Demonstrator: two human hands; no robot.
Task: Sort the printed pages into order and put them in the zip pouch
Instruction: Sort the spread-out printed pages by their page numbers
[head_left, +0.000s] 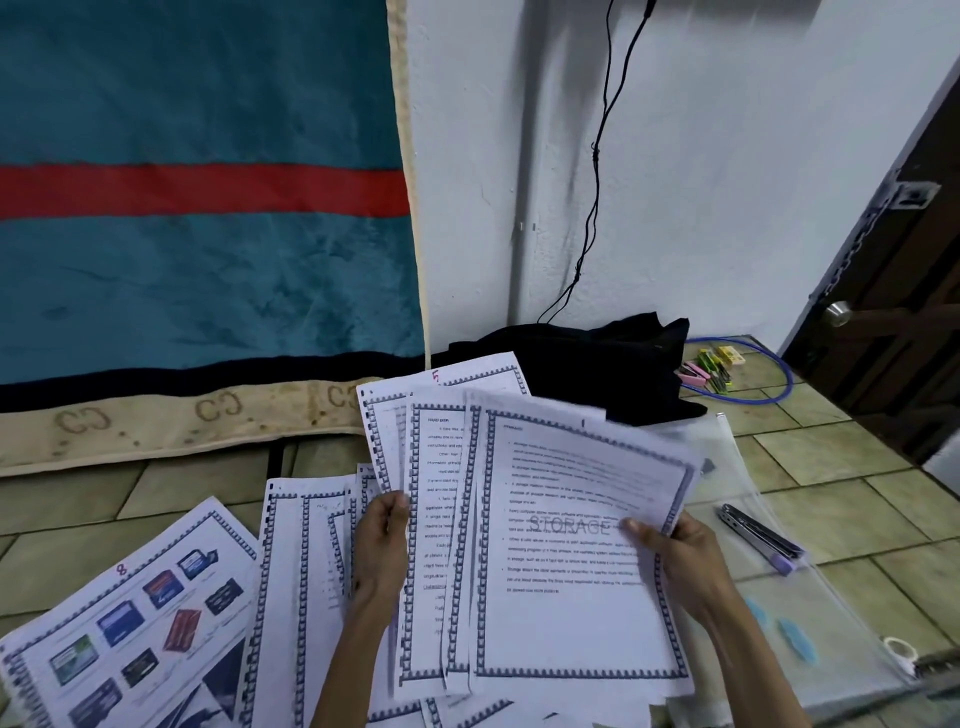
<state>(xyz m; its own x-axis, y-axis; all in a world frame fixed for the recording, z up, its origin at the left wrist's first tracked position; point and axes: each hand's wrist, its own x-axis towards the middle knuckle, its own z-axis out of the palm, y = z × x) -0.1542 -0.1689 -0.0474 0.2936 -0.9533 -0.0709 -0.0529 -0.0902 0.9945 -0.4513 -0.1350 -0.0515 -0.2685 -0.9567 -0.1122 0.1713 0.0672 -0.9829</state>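
Tiled floor (857, 519): loose printed pages (291, 571) spread left, clear zip pouch (810, 613) right with stapler (761, 538) on top, black cloth (597, 364) by wall, mattress (156, 431) behind.

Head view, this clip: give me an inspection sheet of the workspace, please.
Surface: tiled floor.
Job's things: fanned printed pages held up; more pages spread on the floor; clear zip pouch lying flat at right.
Clutter: stapler on the pouch, dark cloth, small coloured items.
Grips: left hand and right hand each pinch the fanned pages.
Cables: black cable down the wall; blue loop.
Surroundings: striped blanket, door.
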